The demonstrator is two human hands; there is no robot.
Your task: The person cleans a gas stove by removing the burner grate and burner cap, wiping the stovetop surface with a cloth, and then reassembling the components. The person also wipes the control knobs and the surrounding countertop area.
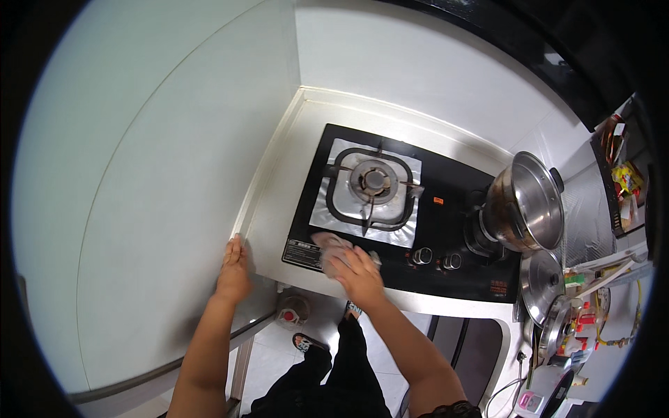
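Note:
My right hand [357, 274] presses a pale pinkish cloth [330, 252] onto the front left corner of the black gas stove [446, 230]. Its fingers are curled over the cloth, slightly blurred. Just behind it is the left burner [374, 181], ringed by a black pot support on a silver foil sheet. Two metal control knobs [422, 256] stand to the right of the hand. Resting at the counter's left front edge, against the wall, my left hand [235, 273] is empty, its fingers stretched out.
A large steel pot [529, 202] stands on the stove's right burner. Steel lids [542, 285] and several bottles [584, 320] crowd the counter at the right. White panels [174, 174] rise at the left and back. A clear jug-like container [293, 311] sits below the counter.

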